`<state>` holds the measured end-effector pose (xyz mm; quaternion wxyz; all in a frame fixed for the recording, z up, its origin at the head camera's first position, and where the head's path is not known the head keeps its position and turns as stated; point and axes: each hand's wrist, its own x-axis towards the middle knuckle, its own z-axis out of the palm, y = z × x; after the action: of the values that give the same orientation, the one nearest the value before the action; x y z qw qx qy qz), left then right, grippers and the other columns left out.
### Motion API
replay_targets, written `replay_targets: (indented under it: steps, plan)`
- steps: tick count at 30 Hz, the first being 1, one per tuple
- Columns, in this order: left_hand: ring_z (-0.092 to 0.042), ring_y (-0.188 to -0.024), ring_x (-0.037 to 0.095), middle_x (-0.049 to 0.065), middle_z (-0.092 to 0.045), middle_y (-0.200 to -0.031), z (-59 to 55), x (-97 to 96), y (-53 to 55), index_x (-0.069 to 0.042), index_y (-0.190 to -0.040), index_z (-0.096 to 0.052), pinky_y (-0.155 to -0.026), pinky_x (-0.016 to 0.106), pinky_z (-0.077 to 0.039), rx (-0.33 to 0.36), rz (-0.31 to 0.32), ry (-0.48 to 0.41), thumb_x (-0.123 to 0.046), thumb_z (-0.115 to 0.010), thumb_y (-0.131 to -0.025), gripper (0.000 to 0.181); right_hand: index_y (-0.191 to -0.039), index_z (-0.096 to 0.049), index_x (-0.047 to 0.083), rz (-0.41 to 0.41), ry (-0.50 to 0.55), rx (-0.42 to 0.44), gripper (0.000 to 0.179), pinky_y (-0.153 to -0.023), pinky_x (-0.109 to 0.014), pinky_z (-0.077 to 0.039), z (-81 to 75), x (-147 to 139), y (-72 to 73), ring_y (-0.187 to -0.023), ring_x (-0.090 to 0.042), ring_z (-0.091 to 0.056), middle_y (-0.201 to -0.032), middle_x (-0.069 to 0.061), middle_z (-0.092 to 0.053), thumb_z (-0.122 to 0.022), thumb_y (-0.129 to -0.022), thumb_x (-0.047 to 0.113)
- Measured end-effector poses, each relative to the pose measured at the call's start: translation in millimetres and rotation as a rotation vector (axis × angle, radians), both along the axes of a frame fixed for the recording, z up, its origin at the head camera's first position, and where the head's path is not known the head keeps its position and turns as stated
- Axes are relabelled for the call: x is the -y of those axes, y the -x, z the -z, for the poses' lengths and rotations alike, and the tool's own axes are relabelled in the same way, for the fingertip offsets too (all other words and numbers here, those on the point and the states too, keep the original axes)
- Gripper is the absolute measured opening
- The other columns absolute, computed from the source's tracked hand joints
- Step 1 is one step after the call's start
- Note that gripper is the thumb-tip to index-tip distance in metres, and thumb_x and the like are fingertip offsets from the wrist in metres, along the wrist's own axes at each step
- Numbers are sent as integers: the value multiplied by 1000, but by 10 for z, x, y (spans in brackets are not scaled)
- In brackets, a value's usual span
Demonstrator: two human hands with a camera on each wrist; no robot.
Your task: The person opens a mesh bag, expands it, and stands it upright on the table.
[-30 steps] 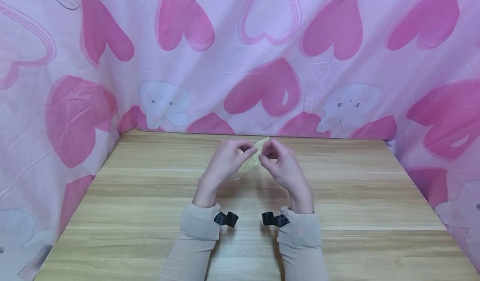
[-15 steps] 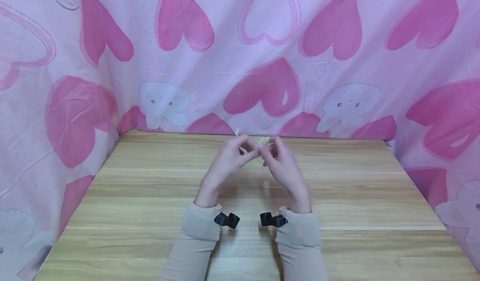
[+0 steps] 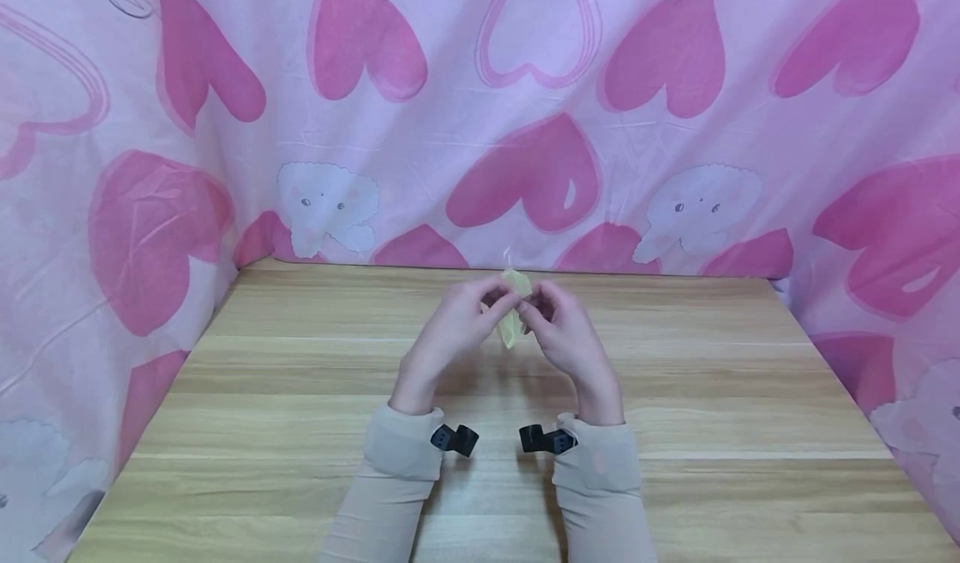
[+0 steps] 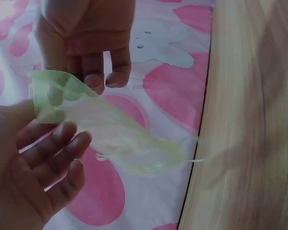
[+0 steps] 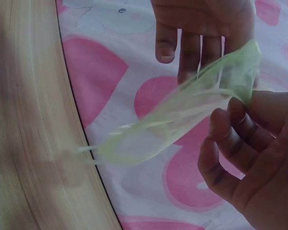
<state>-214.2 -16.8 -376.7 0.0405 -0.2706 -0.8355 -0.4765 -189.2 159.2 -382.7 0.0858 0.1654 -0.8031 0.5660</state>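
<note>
Pinching one end of sheer green pouch (image 4: 117, 129) with left hand (image 3: 453, 321); gripping same end with right hand (image 3: 566, 325), right alongside. Holding thumb to finger on both sides; can't tell exact contacts behind the fabric. Sits up in the air between both hands, over far part of wood table (image 3: 225, 463). From the pinches, slants down toward a loose end with thin pale strings (image 4: 197, 160). Versus half a second ago, now shows a length below the fingertips in head view, with barely any hand shift. Probably means turning or adjusting in the grip, nothing let go. Farther out: beige left sleeve (image 3: 405, 442), right sleeve (image 3: 600, 459), pink heart-print curtain (image 3: 435, 154) behind.
</note>
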Motion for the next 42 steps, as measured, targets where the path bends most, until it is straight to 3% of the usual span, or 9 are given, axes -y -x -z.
replay_targets:
  steps: [4, 12, 16, 21, 27, 35, 38, 42]
  plan:
    - [-52, -65, 10, -6, -64, -83, 3, -9, -8, -13, -103, -73, -60, 27, -46, -70, -18, 58, -20, -58, -100, 16, -97, -60, 1, 10, 1, 24, 3, -57, -25, -47, -3, 0, -4, -69, -34, -58, -80, -12, -60, -61, -95, 1]
    - [-53, -59, 8, -4, -63, -71, 26, -81, 2, -10, -84, -71, -56, 23, -46, -248, -157, 67, -14, -64, -94, 12, -100, -58, -1, 22, 12, 39, 7, -58, -26, -46, 7, -17, 2, -71, -36, -58, -81, -14, -58, -58, -93, -4]
    - [-51, -59, 9, -4, -60, -68, 25, -107, 7, -11, -80, -67, -55, 23, -45, -285, -166, 75, -13, -69, -92, 13, -106, -58, 1, 38, -3, 60, 11, -59, -28, -46, 6, -39, 13, -73, -31, -58, -83, -11, -59, -59, -97, 7]
    - [-54, -62, 6, -5, -60, -70, 13, -118, -1, -11, -82, -67, -59, 21, -47, -248, -116, 115, -10, -72, -89, 8, -113, -61, 6, 19, -51, 62, 25, -60, -29, -44, 11, -64, 14, -76, -32, -60, -86, -13, -63, -59, -99, 26]
    - [-55, -65, 7, -6, -61, -72, 9, -123, -13, -12, -86, -67, -60, 22, -47, -190, -61, 140, -12, -71, -91, 6, -107, -65, 1, 62, -110, 1, 17, -61, -30, -48, 23, -74, 7, -74, -24, -60, -84, -13, -63, -55, -101, 14]
    - [-54, -66, 8, -4, -61, -75, -9, -114, -20, -7, -88, -66, -58, 24, -46, -230, -115, 97, -9, -69, -88, 3, -91, -60, 4, 187, -104, -29, 7, -47, -27, -45, 22, -35, 7, -58, -25, -63, -74, -13, -62, -64, -95, 9]
    - [-55, -64, 10, -3, -60, -73, -8, -126, -33, -10, -91, -66, -58, 25, -47, -141, -137, 106, -20, -68, -92, 10, -85, -56, 5, 230, -73, -55, 13, -44, -26, -43, 16, -29, 12, -54, -25, -63, -69, -11, -60, -65, -94, 8]
    - [-55, -61, 11, -4, -60, -71, 10, -115, -45, -15, -89, -67, -56, 28, -46, 30, -84, 168, -29, -60, -97, 17, -81, -54, 7, 282, -56, -80, 17, -40, -25, -41, 30, -45, 21, -51, -26, -63, -63, -7, -56, -65, -94, 8]
